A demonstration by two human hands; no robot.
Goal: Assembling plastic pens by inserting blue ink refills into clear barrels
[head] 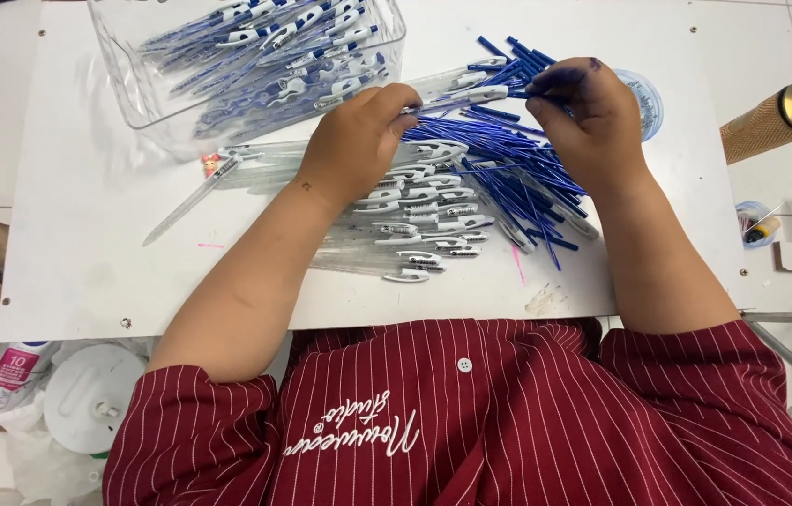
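Blue ink refills point(518, 178) lay in a loose heap under and just beside the right hand point(593, 117), spilling toward the person across the white tabletop point(87, 234). The right hand was closed, its fingertips pinching one thin blue refill point(514, 93) at about the level of the left hand's knuckles. The left hand point(358, 141) was closed too, gripping a clear pen barrel with a white clip point(471, 94) whose open end pointed at the right hand; the refill's tip met that end between the two hands.

Below the left hand, a row of clear barrels with white clips point(419, 220) lay side by side on the tabletop, touching one another and overlapping the edge of the refill heap. One single clear barrel point(192, 201) lay apart, well to the left of the left wrist, slanted. Beyond the left hand stood a clear plastic bin point(134, 75) holding many blue-and-white pens point(274, 56). Just beyond the right hand, partly hidden by it, sat a small round clear lid or dish point(647, 98). Farther right of the right hand, off the tabletop's edge, a brown cone-shaped spool with a brass-coloured end point(776, 122) showed. The person wore a dark red striped shirt point(508, 422).
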